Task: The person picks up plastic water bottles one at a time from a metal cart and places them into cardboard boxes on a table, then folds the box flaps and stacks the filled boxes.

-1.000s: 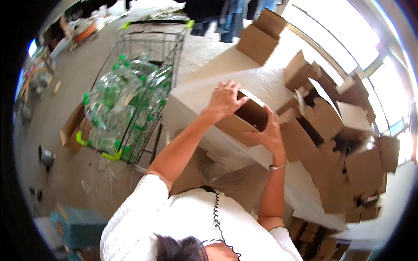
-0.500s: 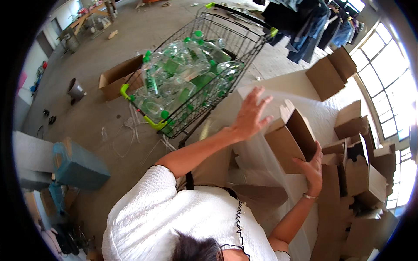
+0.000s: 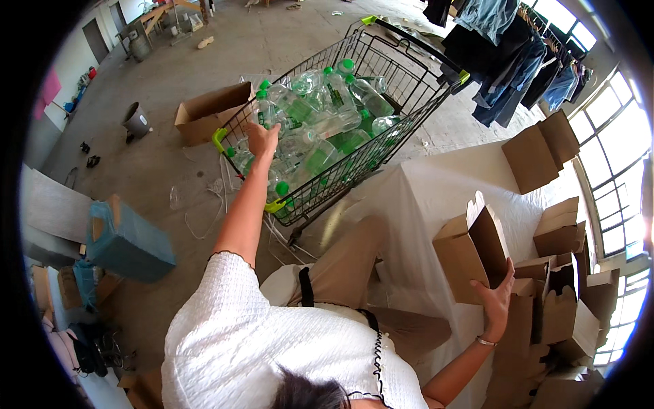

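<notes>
A black wire shopping cart [image 3: 334, 183] with lime-green corners holds several clear plastic bottles with green caps. My left hand [image 3: 261, 140] reaches over its left end, fingers closed around the lower part of an upright plastic bottle [image 3: 264, 108]; the far fingers are partly hidden. On the white-covered table to the right stands an open brown cardboard box [image 3: 460, 266], flaps up, its inside dark. My right hand [image 3: 496, 300] grips the near right side of this box, thumb on the front face and fingers along the other side.
Several opened cardboard boxes [image 3: 569, 313] crowd the table's right side, and another box [image 3: 531, 160] stands at its far end. An empty carton [image 3: 211, 112] lies beyond the cart. Clothes [image 3: 518, 61] hang on a rack. A blue-wrapped block [image 3: 129, 242] and loose white straps [image 3: 221, 198] are on the floor.
My left hand has swung from beside the box to the cart and closed on a bottle there. My right hand has stayed on the box. The whole view has shifted slightly.
</notes>
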The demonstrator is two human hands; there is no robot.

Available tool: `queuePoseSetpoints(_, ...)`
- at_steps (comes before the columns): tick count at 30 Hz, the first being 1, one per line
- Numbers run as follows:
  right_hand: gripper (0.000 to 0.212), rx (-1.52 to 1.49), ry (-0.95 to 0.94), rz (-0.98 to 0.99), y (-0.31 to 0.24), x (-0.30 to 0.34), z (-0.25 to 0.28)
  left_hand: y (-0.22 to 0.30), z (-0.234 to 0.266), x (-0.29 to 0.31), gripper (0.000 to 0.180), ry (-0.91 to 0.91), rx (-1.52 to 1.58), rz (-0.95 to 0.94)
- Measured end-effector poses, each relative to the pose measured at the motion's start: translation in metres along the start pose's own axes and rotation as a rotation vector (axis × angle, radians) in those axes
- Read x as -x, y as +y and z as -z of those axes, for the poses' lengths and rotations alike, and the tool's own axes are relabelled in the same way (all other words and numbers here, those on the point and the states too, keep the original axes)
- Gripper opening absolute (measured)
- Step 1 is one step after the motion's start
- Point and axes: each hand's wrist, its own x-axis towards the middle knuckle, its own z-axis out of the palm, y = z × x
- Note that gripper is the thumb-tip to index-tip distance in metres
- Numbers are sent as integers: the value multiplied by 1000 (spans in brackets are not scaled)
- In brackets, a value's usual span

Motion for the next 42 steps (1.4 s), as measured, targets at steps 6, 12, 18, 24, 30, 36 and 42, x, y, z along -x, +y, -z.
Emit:
queuePoseSetpoints(6,110,-178,-7,-5,-11,14,1,-10,0,-1,100,38,297,-104)
queuePoseSetpoints(12,112,-71,80,10,0,7,0,71,29,73,77,27,682,-553)
queuePoseSetpoints(18,122,3,34,-84,2,5,4,172,74,249,63,-632,1088,-942)
queuePoseSetpoints(24,128,39,-15,-136,11,8,11,256,91,384,85,-1132,1227,-1147)
queuePoseSetpoints(30,145,-146,144,33,32,11,-7,299,60,427,86,-1142,943,-1366)
queuePoseSetpoints(36,154,-181,360,54,35,15,-27,315,51,429,83,-1101,301,-1707)
queuePoseSetpoints(42,151,-248,419,-23,38,15,-38,319,49,443,75,-1126,64,-1915)
